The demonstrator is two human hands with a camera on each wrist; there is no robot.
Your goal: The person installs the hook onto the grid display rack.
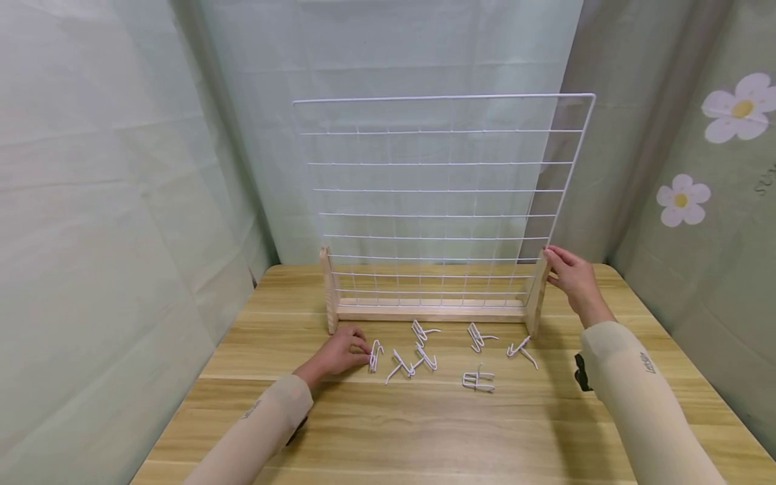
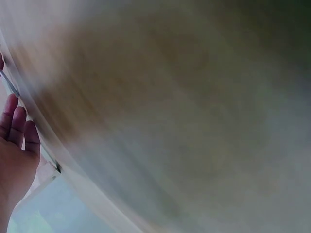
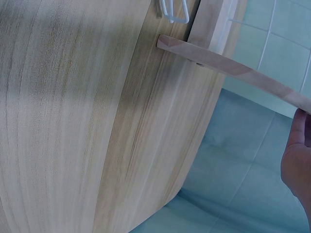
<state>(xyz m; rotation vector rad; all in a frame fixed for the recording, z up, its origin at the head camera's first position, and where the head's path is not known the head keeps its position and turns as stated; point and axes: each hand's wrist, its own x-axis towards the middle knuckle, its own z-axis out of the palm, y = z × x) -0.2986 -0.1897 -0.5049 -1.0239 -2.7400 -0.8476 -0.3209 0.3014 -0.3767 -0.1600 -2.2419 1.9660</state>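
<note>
A white wire grid panel (image 1: 448, 163) stands upright in a wooden base (image 1: 430, 313) with a wooden post at each end. My right hand (image 1: 572, 279) grips the top of the right post (image 1: 536, 296), thumb and fingers at its upper end; in the right wrist view that hand (image 3: 297, 165) is partly cut off. Low on the table, my left hand (image 1: 339, 351) pinches a white wire hook (image 1: 375, 356) at the left end of a scattered group. A bit of its wire (image 2: 10, 83) shows at the fingertips in the left wrist view.
Several more white wire hooks lie in front of the base, among them a double-pronged one (image 1: 479, 381) and one near the right post's foot (image 1: 521, 350). The wooden table (image 1: 424, 431) is bordered by pale green cloth (image 1: 121, 168) at the back and sides.
</note>
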